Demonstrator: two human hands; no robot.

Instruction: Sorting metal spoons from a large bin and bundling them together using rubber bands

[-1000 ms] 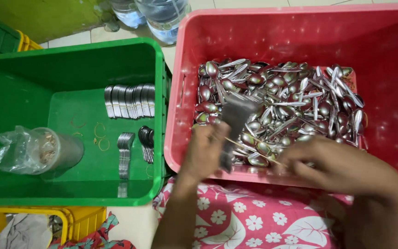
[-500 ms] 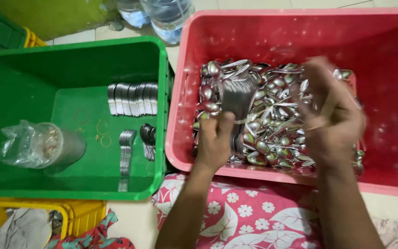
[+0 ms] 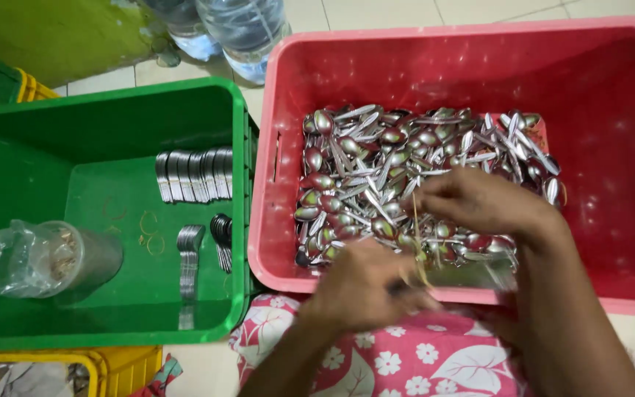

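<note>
Both hands have dropped to the red crate's (image 3: 288,147) near rim: left hand (image 3: 365,287) closed on a blurred spoon bundle (image 3: 472,273), right hand (image 3: 479,202) pinching a rubber band (image 3: 418,246) above the loose spoons (image 3: 376,169).

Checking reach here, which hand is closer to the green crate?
Left. The left hand is at the red crate's near rim, closer to the green crate; the right hand is farther right, over the spoons.
</note>
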